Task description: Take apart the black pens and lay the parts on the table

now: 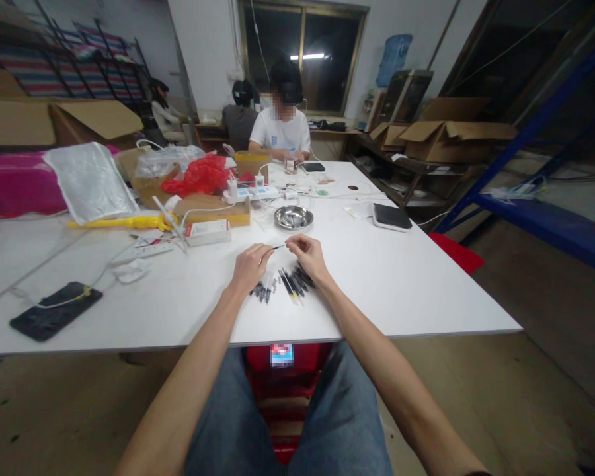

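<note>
My left hand (252, 266) and my right hand (307, 255) are raised over the white table, fingertips pinched and facing each other. Between them runs a thin dark pen part (278, 247), apparently pinched at both ends; whether it is one piece or two joined I cannot tell. Below the hands lie pen parts: short clear-and-black pieces (262, 292) on the left, slim dark refills with yellowish ends (290, 288) in the middle, and black pieces (302, 276) partly covered by my right hand. Just beyond the hands stands a shiny round metal bowl (293, 217).
On the left are a black phone (55, 311) with a cable, a small white-and-red box (208, 233), a yellow object (123, 223) and a power strip (252, 194). A dark flat device (391, 217) lies right. A person (280, 132) sits across the white table (426, 297).
</note>
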{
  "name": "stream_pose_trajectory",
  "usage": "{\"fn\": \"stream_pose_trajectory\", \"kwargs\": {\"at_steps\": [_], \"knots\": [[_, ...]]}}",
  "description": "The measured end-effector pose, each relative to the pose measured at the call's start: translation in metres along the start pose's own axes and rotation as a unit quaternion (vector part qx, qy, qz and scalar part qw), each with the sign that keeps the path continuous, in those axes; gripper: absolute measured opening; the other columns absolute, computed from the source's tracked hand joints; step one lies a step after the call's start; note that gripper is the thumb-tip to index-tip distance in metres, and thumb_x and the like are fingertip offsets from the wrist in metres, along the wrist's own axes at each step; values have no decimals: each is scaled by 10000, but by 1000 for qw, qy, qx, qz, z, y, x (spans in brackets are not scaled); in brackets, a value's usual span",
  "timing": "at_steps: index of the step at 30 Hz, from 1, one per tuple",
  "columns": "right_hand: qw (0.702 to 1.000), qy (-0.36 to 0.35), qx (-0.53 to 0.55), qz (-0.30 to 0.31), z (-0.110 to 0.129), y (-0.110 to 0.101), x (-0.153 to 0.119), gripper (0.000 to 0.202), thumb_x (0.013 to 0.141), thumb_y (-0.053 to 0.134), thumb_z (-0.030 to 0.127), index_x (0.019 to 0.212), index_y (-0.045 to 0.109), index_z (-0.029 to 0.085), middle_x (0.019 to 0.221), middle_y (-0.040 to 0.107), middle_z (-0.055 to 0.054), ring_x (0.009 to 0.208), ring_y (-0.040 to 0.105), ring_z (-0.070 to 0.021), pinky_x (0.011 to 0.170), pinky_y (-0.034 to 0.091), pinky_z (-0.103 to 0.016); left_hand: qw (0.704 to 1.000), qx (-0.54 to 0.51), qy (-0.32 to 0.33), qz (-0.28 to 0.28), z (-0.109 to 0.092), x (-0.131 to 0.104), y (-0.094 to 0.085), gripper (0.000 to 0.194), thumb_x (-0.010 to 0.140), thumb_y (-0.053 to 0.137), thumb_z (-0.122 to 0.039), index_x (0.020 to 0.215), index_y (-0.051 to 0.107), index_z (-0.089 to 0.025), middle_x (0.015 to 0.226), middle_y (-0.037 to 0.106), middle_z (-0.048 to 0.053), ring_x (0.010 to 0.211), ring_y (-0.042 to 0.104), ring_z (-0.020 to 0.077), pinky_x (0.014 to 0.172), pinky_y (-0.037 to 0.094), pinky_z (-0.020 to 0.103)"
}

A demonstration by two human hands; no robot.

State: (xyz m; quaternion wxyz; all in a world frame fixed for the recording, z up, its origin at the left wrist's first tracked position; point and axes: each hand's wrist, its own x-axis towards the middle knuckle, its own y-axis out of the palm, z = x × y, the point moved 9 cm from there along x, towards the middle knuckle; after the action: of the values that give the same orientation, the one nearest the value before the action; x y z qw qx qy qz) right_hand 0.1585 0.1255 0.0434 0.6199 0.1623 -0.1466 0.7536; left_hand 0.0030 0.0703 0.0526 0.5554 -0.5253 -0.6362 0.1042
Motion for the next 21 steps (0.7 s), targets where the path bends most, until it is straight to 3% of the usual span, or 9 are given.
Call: {"fn": "stream_pose_trajectory", "kwargs": {"at_steps": [10,17,21], "knots": [[997,-35,-54,38,3,11,-2,185,819,666,343,843,729,171,867,737,-50,813,641,-179,817,491,-318,1000,21,0,9,-1,0,-1,260,1005,510,-382,931,698,-218,887,717,39,854,638,192,796,460,304],[998,-19,-31,57,0,22,-6,199,788,718,364,832,760,174,814,751,-53,758,661,-188,782,519,-326,999,32,4,8,-2,-2,3,274,1015,497,-416,1056,702,-239,1015,761,52,938,691,211,812,478,302],[1000,-1,-5,22,3,12,1,203,771,736,364,847,771,179,808,753,-50,707,641,-170,721,522,-312,999,40,-7,3,-2,6,2,314,1039,439,-409,1041,714,-257,1027,777,35,952,708,200,810,476,285]]}}
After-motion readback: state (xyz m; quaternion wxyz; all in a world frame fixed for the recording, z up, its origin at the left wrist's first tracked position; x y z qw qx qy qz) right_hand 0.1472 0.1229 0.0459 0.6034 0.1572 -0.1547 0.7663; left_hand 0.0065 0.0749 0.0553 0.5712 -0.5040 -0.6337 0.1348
